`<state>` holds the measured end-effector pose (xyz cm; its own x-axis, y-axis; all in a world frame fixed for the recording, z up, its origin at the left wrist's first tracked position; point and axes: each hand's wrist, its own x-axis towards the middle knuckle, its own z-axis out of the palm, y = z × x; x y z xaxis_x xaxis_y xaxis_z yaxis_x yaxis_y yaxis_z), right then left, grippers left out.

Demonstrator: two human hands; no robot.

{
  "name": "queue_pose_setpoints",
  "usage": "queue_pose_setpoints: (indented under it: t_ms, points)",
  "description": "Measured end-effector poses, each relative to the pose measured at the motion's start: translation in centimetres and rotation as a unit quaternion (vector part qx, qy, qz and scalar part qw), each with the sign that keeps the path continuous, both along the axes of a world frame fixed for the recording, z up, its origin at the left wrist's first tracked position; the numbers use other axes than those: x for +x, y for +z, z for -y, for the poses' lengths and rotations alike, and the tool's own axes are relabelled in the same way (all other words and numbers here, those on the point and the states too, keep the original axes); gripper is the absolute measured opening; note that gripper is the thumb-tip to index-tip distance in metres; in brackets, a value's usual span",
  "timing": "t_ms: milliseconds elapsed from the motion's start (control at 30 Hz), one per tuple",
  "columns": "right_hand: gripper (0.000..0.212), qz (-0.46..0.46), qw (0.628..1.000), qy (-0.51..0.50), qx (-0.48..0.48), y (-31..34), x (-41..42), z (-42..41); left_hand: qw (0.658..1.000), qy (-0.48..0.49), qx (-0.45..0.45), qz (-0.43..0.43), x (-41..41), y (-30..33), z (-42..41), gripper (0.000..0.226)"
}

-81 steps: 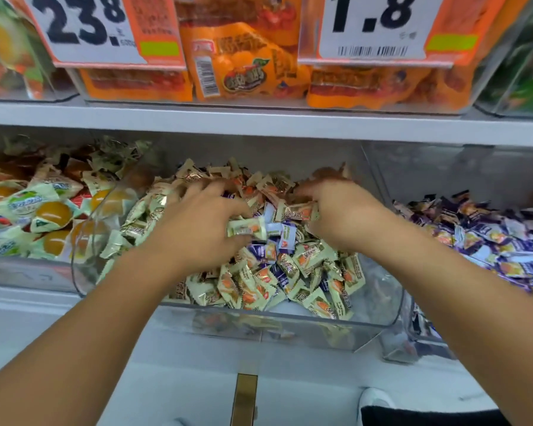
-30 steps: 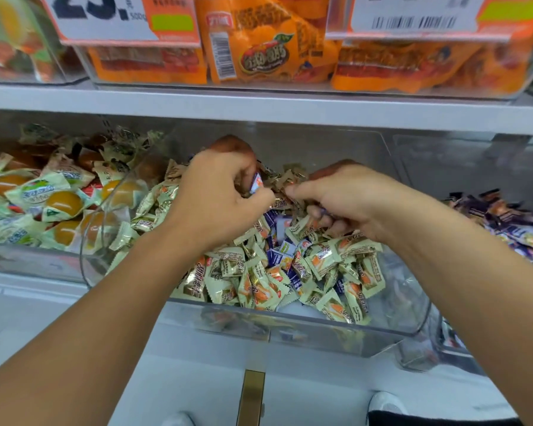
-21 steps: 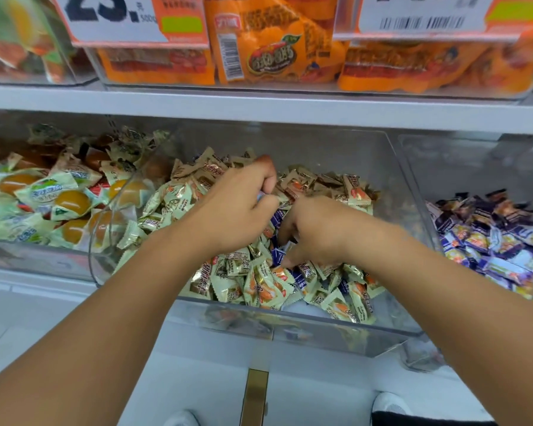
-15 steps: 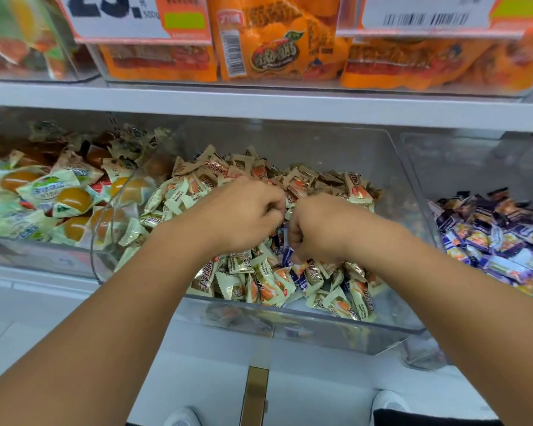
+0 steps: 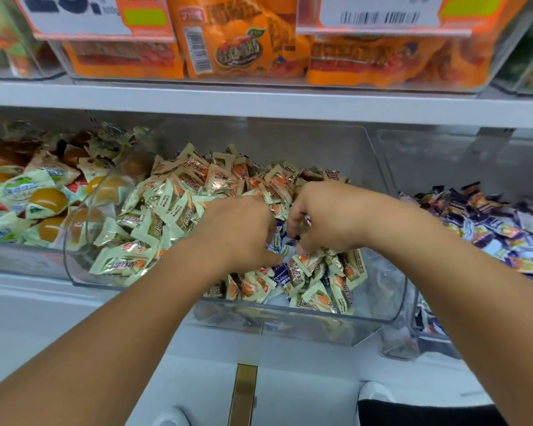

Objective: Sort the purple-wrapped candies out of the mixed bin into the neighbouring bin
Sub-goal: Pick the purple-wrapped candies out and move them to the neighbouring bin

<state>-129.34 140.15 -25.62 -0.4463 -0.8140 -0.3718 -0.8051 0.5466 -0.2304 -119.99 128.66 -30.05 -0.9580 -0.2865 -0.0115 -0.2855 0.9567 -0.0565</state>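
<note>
The clear mixed bin (image 5: 290,310) in the middle holds a heap of pale green and gold candies (image 5: 166,210). A few purple-wrapped candies (image 5: 280,270) show in the gap below my two hands. My left hand (image 5: 237,232) is dug into the heap, its fingertips hidden among the wrappers. My right hand (image 5: 330,219) sits beside it with its fingers curled down into the pile, and a bit of wrapper shows inside its grip. The neighbouring bin on the right holds the purple candies (image 5: 490,222).
A bin of orange jelly cups (image 5: 43,201) stands on the left. A white shelf edge (image 5: 259,103) runs just above the bins, carrying orange snack packs (image 5: 237,41) and price tags. White shoes (image 5: 376,392) show on the floor below.
Both hands have come down from the top of the heap and now dig side by side toward its front. My left hand no longer holds a purple candy up.
</note>
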Motion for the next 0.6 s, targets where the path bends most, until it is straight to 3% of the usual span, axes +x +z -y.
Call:
queue_pose_setpoints:
  t_ms: [100,233,367,433,600]
  points:
    - [0.034,-0.040,0.999,0.019,0.018,-1.3,0.7,1.0,0.998,0.014,0.049,0.021,0.5,0.8,1.1,0.034]
    - [0.018,-0.110,0.993,0.032,0.026,-3.0,1.6,2.2,0.991,0.023,0.133,-0.005,1.0,1.1,1.8,0.030]
    - [0.024,-0.002,0.999,-0.033,-0.010,-1.0,-0.3,1.4,0.985,0.029,0.164,-0.040,1.2,1.2,2.4,0.016]
    - [0.028,0.006,0.997,-0.059,-0.042,0.1,-1.3,0.5,0.989,0.018,0.145,-0.032,1.0,1.1,2.2,0.004]
    - [0.022,-0.020,0.997,-0.050,-0.058,0.5,-1.4,-0.3,0.999,-0.009,0.023,-0.038,-0.1,0.2,0.8,0.042]
